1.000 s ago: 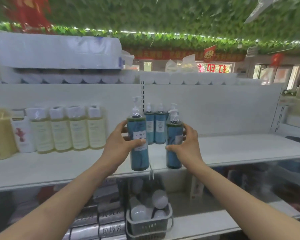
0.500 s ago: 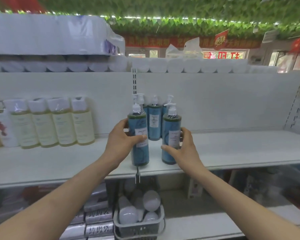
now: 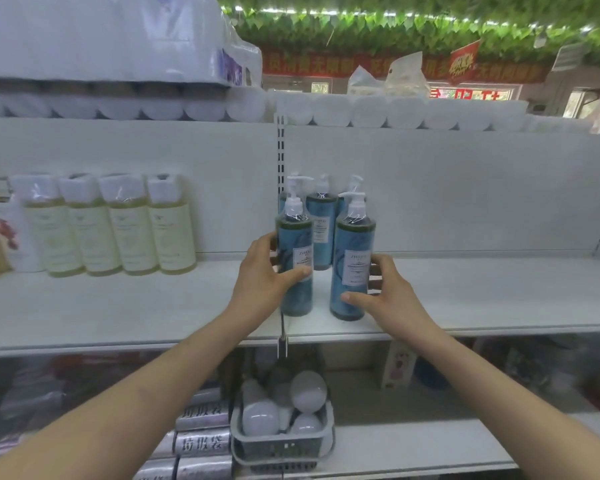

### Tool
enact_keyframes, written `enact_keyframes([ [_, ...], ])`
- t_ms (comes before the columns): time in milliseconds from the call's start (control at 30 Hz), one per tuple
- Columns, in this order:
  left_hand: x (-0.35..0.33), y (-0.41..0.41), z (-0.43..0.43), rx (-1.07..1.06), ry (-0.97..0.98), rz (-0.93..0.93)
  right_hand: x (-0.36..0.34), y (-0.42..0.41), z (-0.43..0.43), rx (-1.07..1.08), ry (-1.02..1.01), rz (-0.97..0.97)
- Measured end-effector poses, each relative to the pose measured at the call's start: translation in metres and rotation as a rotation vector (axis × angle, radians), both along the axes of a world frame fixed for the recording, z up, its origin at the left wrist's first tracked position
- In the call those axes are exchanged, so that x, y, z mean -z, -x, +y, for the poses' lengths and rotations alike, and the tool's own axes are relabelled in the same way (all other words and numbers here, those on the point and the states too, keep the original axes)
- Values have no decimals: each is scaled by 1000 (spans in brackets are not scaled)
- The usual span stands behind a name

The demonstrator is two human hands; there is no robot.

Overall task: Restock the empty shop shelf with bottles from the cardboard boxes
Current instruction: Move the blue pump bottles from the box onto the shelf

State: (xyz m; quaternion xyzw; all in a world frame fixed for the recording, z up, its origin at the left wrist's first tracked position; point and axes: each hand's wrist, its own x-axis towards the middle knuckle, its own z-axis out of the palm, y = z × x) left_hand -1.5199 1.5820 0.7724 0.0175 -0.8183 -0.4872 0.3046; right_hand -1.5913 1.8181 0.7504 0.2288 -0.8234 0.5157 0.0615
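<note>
Blue left bottle [image 3: 295,258] and right bottle [image 3: 352,268] stand on shelf [image 3: 482,299], just in front of rear bottles [image 3: 321,223] | left hand [image 3: 262,284] grips left bottle, right hand [image 3: 387,294] grips right bottle | step: placing | next likely: let go, fetch more.

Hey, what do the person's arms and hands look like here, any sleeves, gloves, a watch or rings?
Both are bare. The left hand and right hand wear no gloves, and no rings show. The left forearm and right forearm are uncovered down to the frame's bottom edge: no sleeve, watch, bracelet or marking is in view.
</note>
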Motion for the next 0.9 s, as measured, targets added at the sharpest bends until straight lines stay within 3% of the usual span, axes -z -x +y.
enact_keyframes([
  [267, 9, -9, -22, 201, -66, -132, 1, 5, -3, -13, -19, -13],
  [467, 36, -7, -19, -39, 138, -126, 6, 10, -8, -10, -91, -33],
  [900, 32, 35, -22, -60, 124, -123, 11, 39, -44, 31, -13, 5],
])
